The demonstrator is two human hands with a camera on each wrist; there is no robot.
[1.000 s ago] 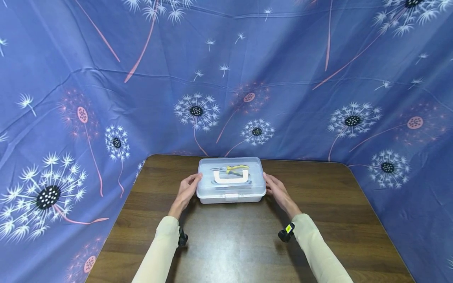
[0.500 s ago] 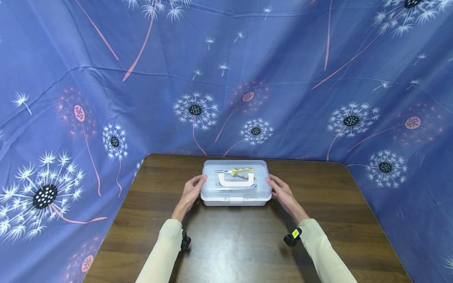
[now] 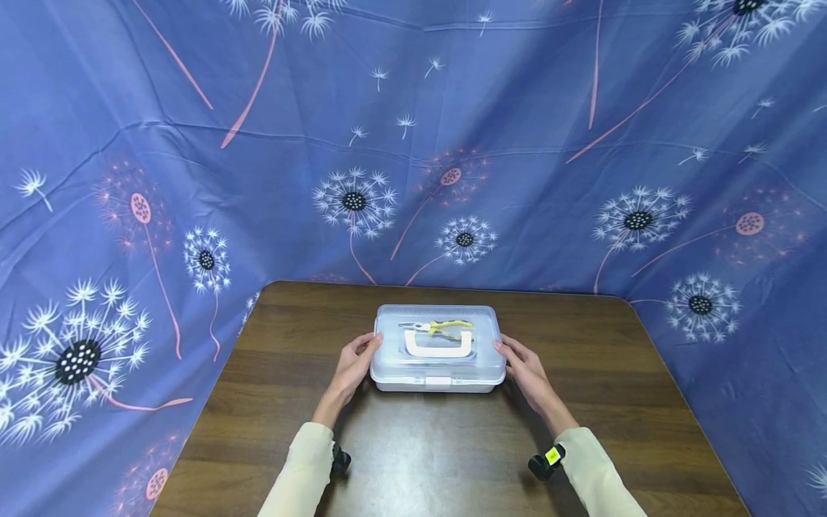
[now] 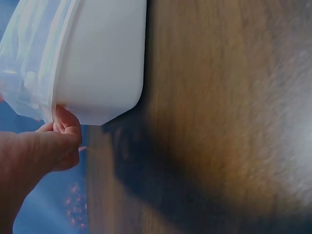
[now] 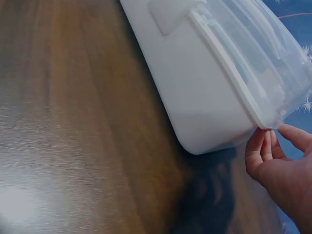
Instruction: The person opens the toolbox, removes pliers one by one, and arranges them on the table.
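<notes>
A white plastic box (image 3: 394, 385) with a clear lid (image 3: 394, 316) and a white handle (image 3: 439, 352) stands upright near the back of the table. Through the lid shows a pair of yellow-handled pliers (image 3: 457, 324). My left hand (image 3: 352, 365) grips the left end of the box at the lid's rim, its fingers curled under the rim in the left wrist view. At the right end my right hand (image 3: 528, 373) holds the same rim, thumb above and fingers below. The front latch (image 3: 438, 383) lies flat against the box.
The brown wooden table (image 3: 413, 459) reaches out on both sides and in front of the box. Behind its back edge hangs a blue cloth (image 3: 549, 215) printed with dandelions. Black wrist cameras (image 3: 545, 463) sit at both cuffs.
The box has come nearer to the person and a little to the right, with both hands moving along at its ends. The lid has stayed on.
</notes>
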